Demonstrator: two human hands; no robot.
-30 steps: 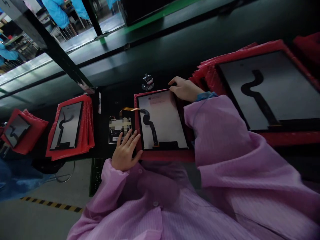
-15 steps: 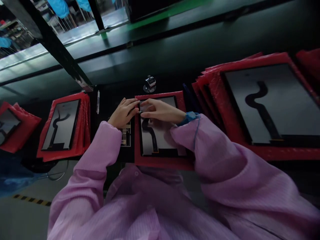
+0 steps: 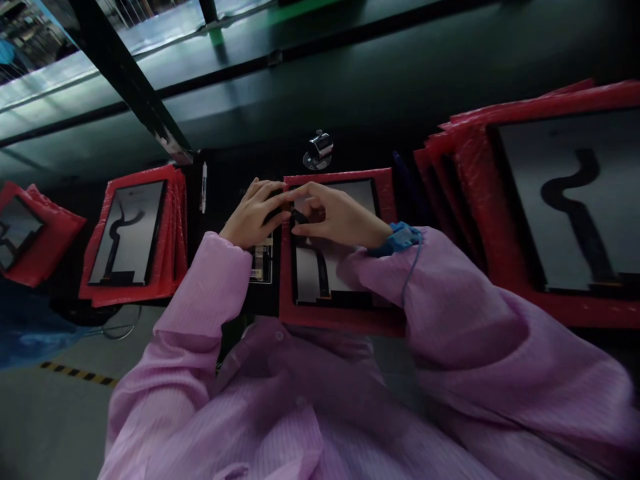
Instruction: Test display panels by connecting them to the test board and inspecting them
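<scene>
In front of me lies a display panel (image 3: pixel 345 280) with a pale grey back, on a red foam sheet (image 3: pixel 340 323). Its black flex cable (image 3: pixel 321 270) runs up from the lower edge, and the free end is lifted off the panel. My left hand (image 3: pixel 257 213) comes in from the left, thumb and forefinger closed about the cable's tip. From the other side my right hand (image 3: pixel 340 217), with a blue wristband, pinches the cable just beside that tip. The fingertips of both hands nearly meet and partly hide the cable end.
Red foam sheets with display panels are stacked at right (image 3: pixel 565 247) and left (image 3: pixel 127 233). A chrome tally counter (image 3: pixel 319 150) stands behind the panel. A white pen (image 3: pixel 204 188) lies left, a dark blue pen (image 3: pixel 405 173) right. A labelled component (image 3: pixel 263 260) sits beside the foam sheet.
The cable's free end has been raised and bent up between my fingers. My hands have drawn closer together. The whole view has shifted, so things appear a little further right and higher.
</scene>
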